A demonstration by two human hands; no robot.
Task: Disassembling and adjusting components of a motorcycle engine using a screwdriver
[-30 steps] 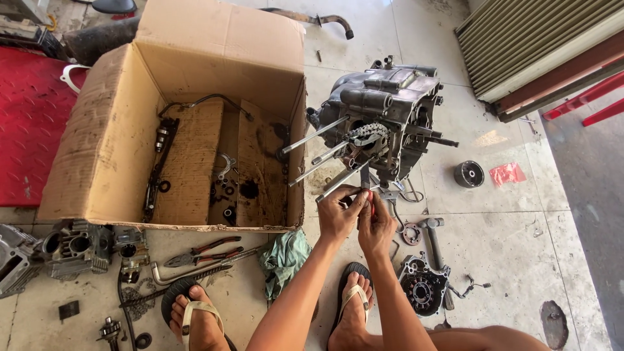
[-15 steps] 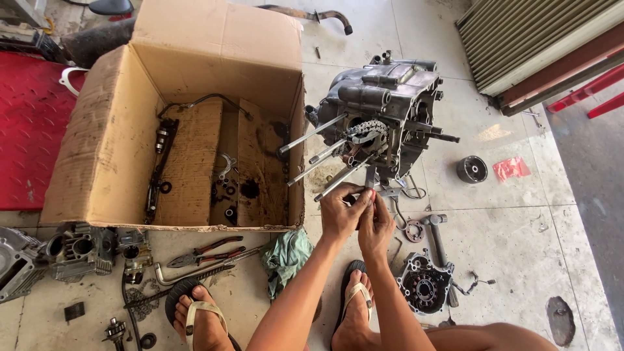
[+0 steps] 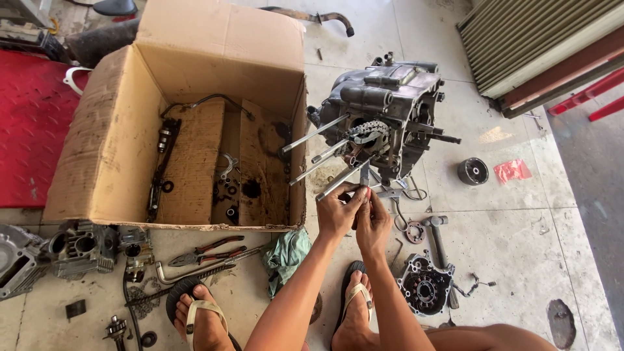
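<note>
1. Nearest the camera, a person's two feet in flip-flops [image 3: 198, 312] are resting on the concrete floor [image 3: 507, 260], with both forearms reaching forward between them.
2. The left hand [image 3: 338, 211] and the right hand [image 3: 374, 221] are pressing close together, fingertips pinching a small metal part [image 3: 364, 174] that is too small to identify.
3. That part is sitting just above the fingertips, touching the lower end of the engine block [image 3: 383, 120], which is standing on the floor directly beyond the hands.
4. Long studs [image 3: 318, 133] and a chain [image 3: 365, 130] are projecting from the engine toward the left hand.
5. Just right of the right hand, a round engine cover [image 3: 424, 289] is lying on the floor.
6. Left of the forearms, a green rag [image 3: 286, 253] and pliers [image 3: 205, 250] are lying by an open cardboard box [image 3: 110, 143] holding greasy parts.
7. Farther right, a small black drum [image 3: 472, 171] is sitting beside a red wrapper [image 3: 512, 170].
</note>
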